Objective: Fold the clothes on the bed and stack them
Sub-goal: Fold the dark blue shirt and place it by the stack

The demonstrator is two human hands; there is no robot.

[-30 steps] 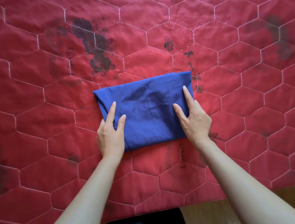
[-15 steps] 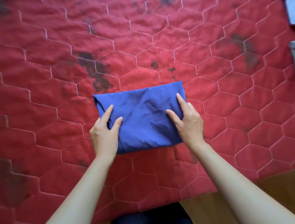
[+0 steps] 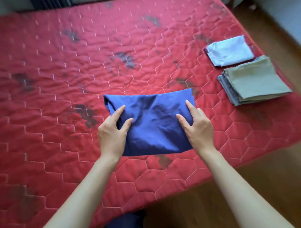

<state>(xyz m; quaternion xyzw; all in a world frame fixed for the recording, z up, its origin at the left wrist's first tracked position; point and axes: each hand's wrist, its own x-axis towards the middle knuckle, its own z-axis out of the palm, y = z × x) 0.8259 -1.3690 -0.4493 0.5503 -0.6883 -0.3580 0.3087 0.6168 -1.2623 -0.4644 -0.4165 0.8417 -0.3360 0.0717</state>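
blue garment (image 3: pixel 152 124) lifted off bed (image 3: pixel 52 86), folded, creased; left hand (image 3: pixel 112 135), right hand (image 3: pixel 198 127) grip pinching its sides.

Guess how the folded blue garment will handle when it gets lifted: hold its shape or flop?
The blue garment is probably floppy: its surface creases between the left hand and right hand, so it likely sags without support at both ends. Thin cloth, likely light. Its slight sheen hints that the folds may slip apart.
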